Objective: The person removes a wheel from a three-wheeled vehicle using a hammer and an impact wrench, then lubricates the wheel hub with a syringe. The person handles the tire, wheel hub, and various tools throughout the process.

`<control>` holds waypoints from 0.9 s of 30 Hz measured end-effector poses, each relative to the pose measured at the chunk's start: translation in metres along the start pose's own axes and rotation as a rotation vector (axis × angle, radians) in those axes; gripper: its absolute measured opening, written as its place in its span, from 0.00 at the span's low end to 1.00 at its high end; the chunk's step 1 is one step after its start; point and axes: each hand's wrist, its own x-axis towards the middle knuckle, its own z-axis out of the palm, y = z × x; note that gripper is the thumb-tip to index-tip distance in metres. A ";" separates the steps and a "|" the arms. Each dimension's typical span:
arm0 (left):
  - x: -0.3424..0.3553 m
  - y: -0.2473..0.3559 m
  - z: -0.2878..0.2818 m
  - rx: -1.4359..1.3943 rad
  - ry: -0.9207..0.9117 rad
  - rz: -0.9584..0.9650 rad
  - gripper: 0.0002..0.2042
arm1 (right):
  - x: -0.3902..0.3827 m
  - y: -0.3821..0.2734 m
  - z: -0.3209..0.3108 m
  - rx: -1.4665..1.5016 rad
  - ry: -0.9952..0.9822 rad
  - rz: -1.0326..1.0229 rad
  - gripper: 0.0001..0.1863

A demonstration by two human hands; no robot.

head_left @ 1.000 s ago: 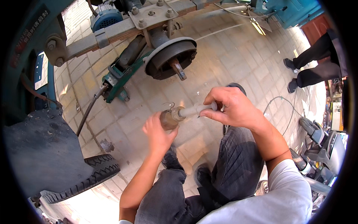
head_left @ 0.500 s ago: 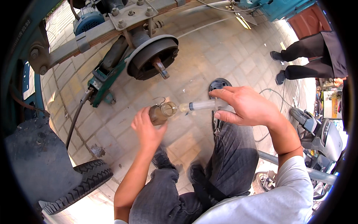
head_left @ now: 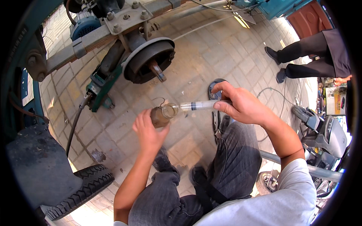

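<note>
My left hand is wrapped round a small glass bottle with a brownish look. The bottle tilts to the right, its open mouth facing the syringe, and a thin bent wire sticks up beside its neck. From the other side my right hand grips the rear end of a clear plastic syringe, thumb against it. The syringe lies nearly level, its front end at the bottle's mouth. A dark plunger seal shows inside the barrel. Whether liquid stands in front of the seal is hard to tell.
Ahead hangs a vehicle axle with an exposed wheel hub; a green jack stands beside it. A tyre is at lower left. Pliers and a round dark dish lie near my knee. Another person stands at right.
My right hand has changed its hold, the thumb coming up against the syringe's rear. The syringe's front end has shifted slightly left, nearer the bottle mouth. The left hand keeps its grip.
</note>
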 end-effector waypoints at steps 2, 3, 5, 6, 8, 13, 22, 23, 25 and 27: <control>0.000 -0.001 0.001 -0.005 0.000 -0.005 0.38 | 0.000 -0.002 -0.003 -0.044 -0.052 -0.026 0.23; 0.001 -0.001 0.002 -0.009 0.000 -0.007 0.37 | -0.001 0.000 -0.003 -0.066 -0.056 -0.055 0.23; 0.002 0.000 0.001 -0.012 -0.001 -0.007 0.37 | 0.000 0.002 -0.004 -0.119 -0.067 -0.111 0.23; 0.002 0.001 0.000 -0.011 -0.001 -0.004 0.37 | 0.000 0.003 -0.005 -0.149 -0.073 -0.137 0.23; 0.002 0.001 -0.001 -0.010 -0.001 0.000 0.37 | 0.002 0.005 -0.004 -0.200 -0.048 -0.174 0.23; 0.002 0.001 -0.001 -0.016 -0.004 0.000 0.37 | 0.000 0.005 0.002 -0.306 -0.010 -0.073 0.21; 0.001 -0.002 0.001 -0.040 0.035 0.013 0.38 | 0.007 -0.012 -0.014 -0.255 -0.376 0.031 0.19; 0.000 -0.003 0.001 -0.040 0.036 0.016 0.38 | 0.007 -0.012 -0.015 -0.222 -0.390 0.065 0.19; 0.000 -0.002 0.000 -0.038 0.039 0.021 0.39 | 0.008 -0.012 -0.017 -0.155 -0.416 0.132 0.19; 0.000 -0.002 -0.001 -0.045 0.047 0.031 0.39 | 0.007 -0.015 -0.017 -0.179 -0.386 0.131 0.18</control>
